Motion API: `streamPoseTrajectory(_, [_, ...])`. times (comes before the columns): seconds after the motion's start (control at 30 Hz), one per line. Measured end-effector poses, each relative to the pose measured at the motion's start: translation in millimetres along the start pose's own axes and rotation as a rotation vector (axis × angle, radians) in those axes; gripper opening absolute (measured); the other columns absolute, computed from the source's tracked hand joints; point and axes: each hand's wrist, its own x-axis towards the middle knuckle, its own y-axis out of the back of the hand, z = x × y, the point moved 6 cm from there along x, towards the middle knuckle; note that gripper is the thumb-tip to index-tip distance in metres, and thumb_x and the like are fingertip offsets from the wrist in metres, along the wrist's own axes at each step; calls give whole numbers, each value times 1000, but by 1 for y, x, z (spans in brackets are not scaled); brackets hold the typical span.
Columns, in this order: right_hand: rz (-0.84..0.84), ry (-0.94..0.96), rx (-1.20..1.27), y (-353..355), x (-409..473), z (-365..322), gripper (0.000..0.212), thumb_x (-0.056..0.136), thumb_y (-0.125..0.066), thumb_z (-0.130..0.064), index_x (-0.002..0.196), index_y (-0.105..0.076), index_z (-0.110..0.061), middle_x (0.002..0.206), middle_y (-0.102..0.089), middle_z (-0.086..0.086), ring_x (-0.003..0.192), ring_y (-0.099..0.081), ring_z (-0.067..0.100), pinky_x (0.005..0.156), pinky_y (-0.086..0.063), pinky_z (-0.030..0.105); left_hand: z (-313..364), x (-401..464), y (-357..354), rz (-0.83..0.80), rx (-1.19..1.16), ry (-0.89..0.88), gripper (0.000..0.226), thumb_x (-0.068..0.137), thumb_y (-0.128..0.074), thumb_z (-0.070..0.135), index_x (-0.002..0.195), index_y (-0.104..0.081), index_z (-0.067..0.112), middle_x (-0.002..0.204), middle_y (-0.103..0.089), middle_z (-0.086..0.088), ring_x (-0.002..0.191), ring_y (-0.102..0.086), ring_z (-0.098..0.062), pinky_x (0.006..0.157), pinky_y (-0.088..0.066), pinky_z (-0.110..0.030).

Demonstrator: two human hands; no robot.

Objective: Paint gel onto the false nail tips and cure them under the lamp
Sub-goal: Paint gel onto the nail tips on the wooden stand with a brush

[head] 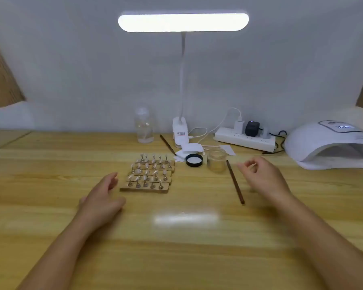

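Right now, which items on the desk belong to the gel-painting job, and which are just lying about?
Job:
nail tips on wooden stands
open gel jar
black jar lid
near brush
curing lamp

Lying about:
clear bottle
second brush
desk lamp
power strip
white pads

A count of what sits on the wooden table (50, 164)

Two hands, left (102, 197) and right (262, 178), both empty. Five wooden strips (147, 186) of nail tips (154, 172) stand in rows, roughly five tips to a strip, though blur hides the exact number. Two brushes: one (235, 182) near the right hand, one (167, 144) further back. One open jar (217, 162), one black lid (194, 160), one clear bottle (144, 127), one desk lamp (183, 22), one curing lamp (329, 145), one power strip (244, 140).
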Motion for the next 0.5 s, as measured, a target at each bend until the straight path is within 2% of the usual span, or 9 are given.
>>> streamPoseTrajectory(0.1, [67,-10,-168,-16,2,-4,38,87,-51,-49,110,-51,-19,69,-54,-6,67,-53,12,58,-37,27,2,5,-1,-12,51,-46,91,51,-54,29,139,-34,18,117,-57,3,108,-52,-14,105,-32,-40])
streamPoseTrajectory(0.17, [68,54,-290,-28,0,-7,48,85,-51,-51,121,-46,-19,75,-53,-7,76,-54,15,72,-39,29,-2,5,0,-1,45,-46,85,59,-69,28,137,-37,16,105,-58,6,95,-55,-14,99,-38,-35])
streamPoseTrajectory(0.2, [64,73,-312,-29,0,-8,51,85,-52,-50,125,-43,-20,77,-52,-8,78,-52,14,76,-38,31,-5,5,1,5,14,-40,78,65,-77,20,134,-41,14,99,-59,5,87,-55,-14,91,-42,-29])
streamPoseTrajectory(0.27, [60,99,-335,-27,1,-8,50,86,-54,-43,128,-42,-19,71,-49,-10,75,-49,13,78,-38,32,-6,1,3,-8,-32,-62,60,67,-79,7,119,-50,15,86,-59,3,73,-53,-13,71,-43,-14])
streamPoseTrajectory(0.33, [50,125,-340,-27,-1,-9,46,88,-53,-35,129,-41,-18,65,-45,-11,70,-48,12,77,-38,32,-3,-5,1,-39,-51,-100,40,67,-78,5,98,-58,21,78,-59,2,65,-49,-14,62,-41,-11])
streamPoseTrajectory(0.4, [44,158,-362,-27,-3,-11,43,90,-51,-29,131,-40,-19,64,-46,-11,69,-48,12,80,-38,33,4,-13,-2,-84,-28,-153,32,66,-79,7,80,-62,30,72,-59,5,63,-50,-13,61,-40,-11])
streamPoseTrajectory(0.5, [37,183,-398,-24,-3,-13,46,91,-47,-23,135,-35,-20,67,-52,-9,70,-50,13,87,-37,33,20,-20,-15,-149,-34,-208,30,65,-80,9,72,-64,33,68,-60,6,63,-51,-5,64,-42,-13])
